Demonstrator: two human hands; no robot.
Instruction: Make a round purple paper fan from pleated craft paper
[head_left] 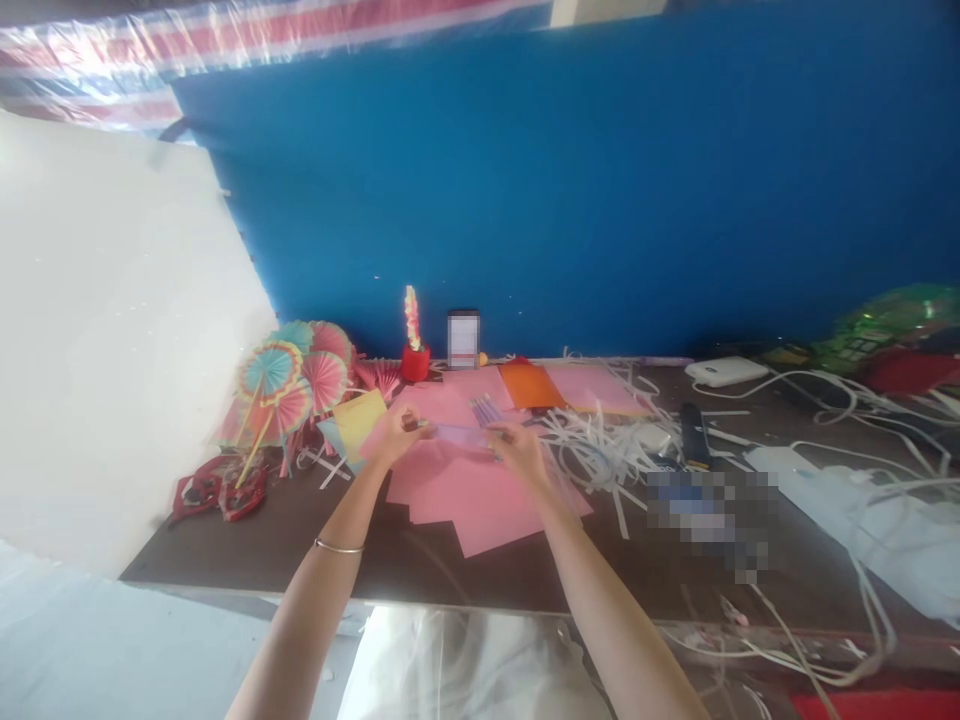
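Observation:
A narrow light-purple paper strip (pixel 459 435) stretches between my two hands, above the pink paper sheets (pixel 480 510). My left hand (pixel 403 432) pinches its left end, and a metal bangle circles that wrist. At the other end my right hand (pixel 519 452) has its fingers closed on the strip. Just behind the strip lies a pleated purple paper piece (pixel 486 408). Yellow and light-blue paper (pixel 364 420) sits beside my left hand. An orange sheet (pixel 531 385) lies farther back on the pink ones.
Pleated paper fans (pixel 289 380) and a red-framed object (pixel 223 487) stand at the left. A red pot (pixel 415 363) and a phone (pixel 463 338) are at the back. White paper scraps (pixel 600 450), a power bank (pixel 726 372) and loose cables fill the right side.

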